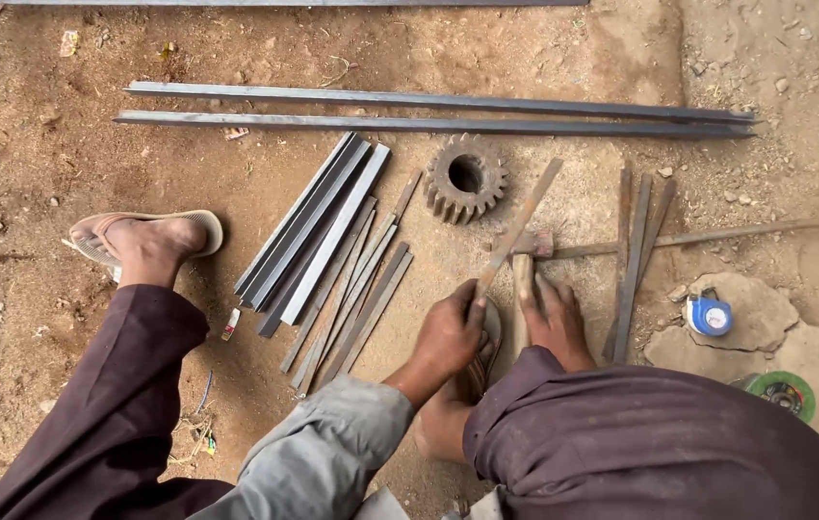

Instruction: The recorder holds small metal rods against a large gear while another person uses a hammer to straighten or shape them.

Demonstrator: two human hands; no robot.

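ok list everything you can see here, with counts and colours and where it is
long angle bars: two, grey, laid across the top
flat strips: a dozen or so, grey and rusty, fanned left of centre
gear: one, rusty, centre
thin strips: three or four, rusty, right
tape measure: one, blue, on a stone at right
disc: one, green, lower right
sandal: one, tan, left, on a foot
left hand: grips a rusty strip
right hand: rests on a wooden handle

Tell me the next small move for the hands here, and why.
Probably lower the flat metal strip onto the short strip. The left hand holds the flat strip tilted, its far end raised toward the rusty gear, while the right hand presses the short strip to the ground.
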